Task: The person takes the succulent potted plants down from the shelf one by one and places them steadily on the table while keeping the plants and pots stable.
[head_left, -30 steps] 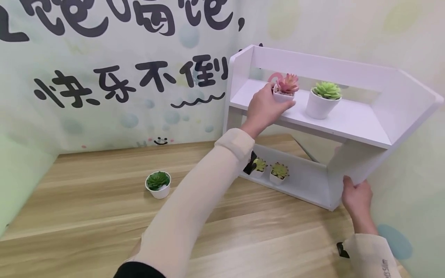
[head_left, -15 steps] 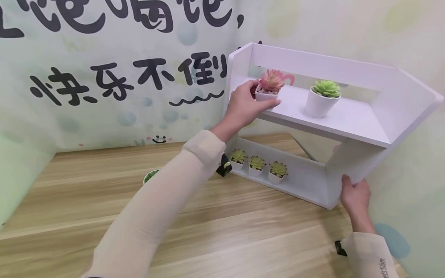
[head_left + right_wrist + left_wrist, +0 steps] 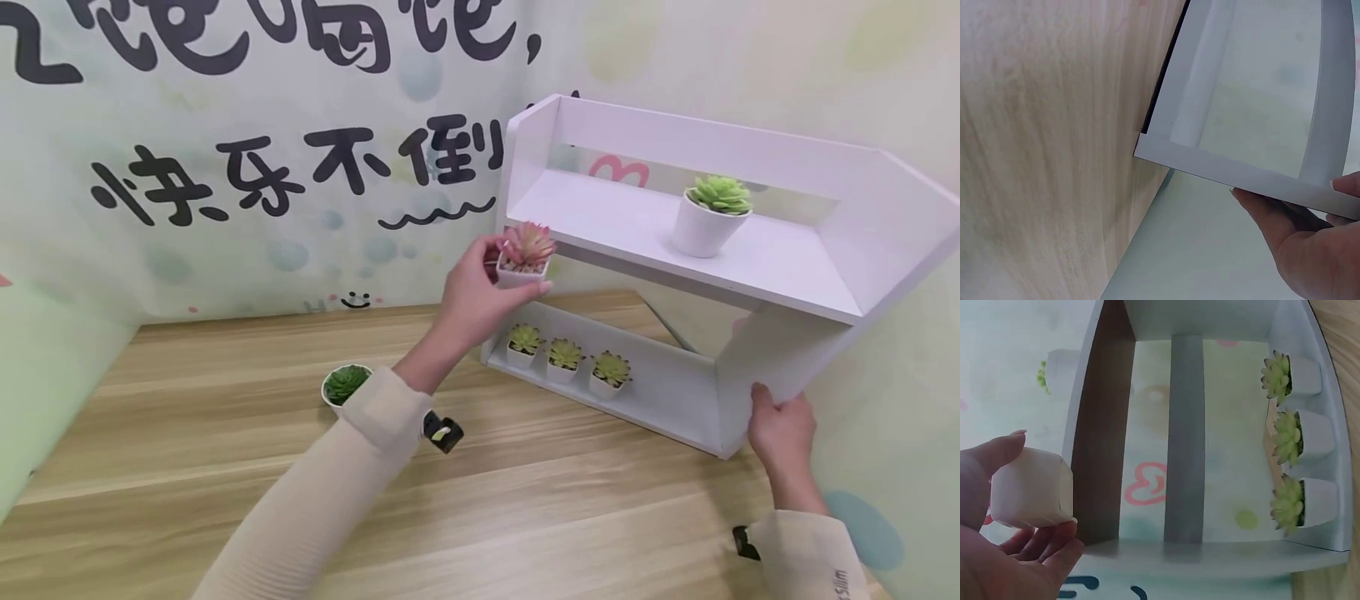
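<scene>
My left hand [image 3: 477,296] grips a potted pink succulent [image 3: 527,252] by its square white pot, just in front of the upper board's left end. In the left wrist view the white pot [image 3: 1032,489] sits between thumb and fingers. With my right hand [image 3: 782,427] I hold the lower right side panel of a white two-tier shelf [image 3: 787,350]; the right wrist view has the thumb and fingers on either side of that panel's edge [image 3: 1254,181]. A bright green succulent in a round white pot [image 3: 708,218] stands on the upper board.
Three small yellow-green succulents [image 3: 564,358] in square pots line the lower board's left half. A dark green succulent [image 3: 347,385] in a round pot stands on the wooden table [image 3: 525,517], partly behind the left sleeve. Printed walls [image 3: 247,250] enclose the table's back and sides.
My left hand has lifted the pink succulent off the upper board and carried it left, down and out in front of the shelf. The right hand keeps its hold on the side panel.
</scene>
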Available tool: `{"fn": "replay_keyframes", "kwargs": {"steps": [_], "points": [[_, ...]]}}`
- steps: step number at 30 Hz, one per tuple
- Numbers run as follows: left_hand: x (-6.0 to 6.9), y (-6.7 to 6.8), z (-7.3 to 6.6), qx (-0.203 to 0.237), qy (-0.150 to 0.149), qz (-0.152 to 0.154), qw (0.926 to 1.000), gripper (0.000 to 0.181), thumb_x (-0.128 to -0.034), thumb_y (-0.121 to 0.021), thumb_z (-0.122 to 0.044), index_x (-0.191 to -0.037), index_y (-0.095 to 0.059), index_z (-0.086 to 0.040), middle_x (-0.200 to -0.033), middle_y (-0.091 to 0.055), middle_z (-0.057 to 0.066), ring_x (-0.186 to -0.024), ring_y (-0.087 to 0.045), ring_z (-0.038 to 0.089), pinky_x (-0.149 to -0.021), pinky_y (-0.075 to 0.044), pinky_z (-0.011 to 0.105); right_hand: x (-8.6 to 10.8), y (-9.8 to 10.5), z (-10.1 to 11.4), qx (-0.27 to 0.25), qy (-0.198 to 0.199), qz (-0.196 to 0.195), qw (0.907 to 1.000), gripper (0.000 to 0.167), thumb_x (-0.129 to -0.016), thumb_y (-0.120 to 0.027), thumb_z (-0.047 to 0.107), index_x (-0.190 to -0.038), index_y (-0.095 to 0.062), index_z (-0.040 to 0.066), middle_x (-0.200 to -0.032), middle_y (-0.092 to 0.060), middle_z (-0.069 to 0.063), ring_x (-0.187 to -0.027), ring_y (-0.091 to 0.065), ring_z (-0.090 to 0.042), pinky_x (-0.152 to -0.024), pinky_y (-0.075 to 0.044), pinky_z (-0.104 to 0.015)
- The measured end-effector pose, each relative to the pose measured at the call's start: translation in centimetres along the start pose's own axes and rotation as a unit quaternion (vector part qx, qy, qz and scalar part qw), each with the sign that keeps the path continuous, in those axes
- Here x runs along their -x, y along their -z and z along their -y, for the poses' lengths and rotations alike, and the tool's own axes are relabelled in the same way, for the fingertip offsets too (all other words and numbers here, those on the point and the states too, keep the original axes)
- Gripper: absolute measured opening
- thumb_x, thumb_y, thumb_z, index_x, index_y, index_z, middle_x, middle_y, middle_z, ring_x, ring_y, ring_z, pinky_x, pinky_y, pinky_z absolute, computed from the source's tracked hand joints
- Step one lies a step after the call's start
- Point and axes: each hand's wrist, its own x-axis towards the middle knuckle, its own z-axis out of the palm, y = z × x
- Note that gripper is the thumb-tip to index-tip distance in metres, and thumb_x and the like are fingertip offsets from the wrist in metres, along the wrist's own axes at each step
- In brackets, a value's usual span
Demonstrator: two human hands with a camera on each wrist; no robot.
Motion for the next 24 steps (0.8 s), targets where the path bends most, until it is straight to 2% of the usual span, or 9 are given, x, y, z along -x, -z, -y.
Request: {"fn": "replay_keyframes", "kwargs": {"steps": [5,10,18,24], "points": [[1.7,0.7,2.3,-0.007,0.022,-0.022,0.9995,0.086,-0.0785,-0.087,-0.033,-0.147,-0.041,-0.010,-0.137,-0.057,0.009,-0.125,-0.058,0.023,-0.107,-0.052,0.036,-0.2,0.0,-0.3,-0.002,0.002,-0.004,1.0000,0.061,-0.105,-0.034,0.034,-0.144,-0.037,-0.013,-0.141,-0.046,-0.039,-0.127,-0.046,-0.050,-0.103,-0.038,-0.064],[2.7,1.2,4.7,-0.011,0.032,-0.030,0.9990,0.086,-0.0780,-0.088,-0.028,-0.147,-0.041,-0.007,-0.138,-0.056,0.012,-0.127,-0.056,0.028,-0.111,-0.049,0.042,-0.3,0.1,-0.2,-0.001,0.002,-0.012,0.9999,0.062,-0.104,-0.035,0.033,-0.143,-0.038,-0.014,-0.140,-0.047,-0.039,-0.126,-0.046,-0.049,-0.103,-0.038,-0.063],[4.2,0.9,9.1,-0.023,0.072,-0.035,0.9965,0.076,-0.0774,-0.088,-0.026,-0.138,-0.046,-0.007,-0.133,-0.059,0.012,-0.126,-0.057,0.028,-0.111,-0.047,0.044,-0.4,0.2,-0.3,0.000,0.004,-0.011,0.9999,0.062,-0.104,-0.034,0.033,-0.145,-0.037,-0.013,-0.141,-0.047,-0.039,-0.127,-0.047,-0.049,-0.103,-0.038,-0.063],[5.2,0.9,11.8,-0.040,0.107,-0.045,0.9925,0.077,-0.0771,-0.087,-0.024,-0.138,-0.046,-0.004,-0.135,-0.059,0.016,-0.126,-0.057,0.031,-0.110,-0.048,0.046,-0.4,-0.1,-0.4,-0.010,0.000,-0.004,0.9999,0.062,-0.104,-0.035,0.033,-0.147,-0.035,-0.012,-0.143,-0.045,-0.039,-0.129,-0.046,-0.049,-0.106,-0.038,-0.064]]}}
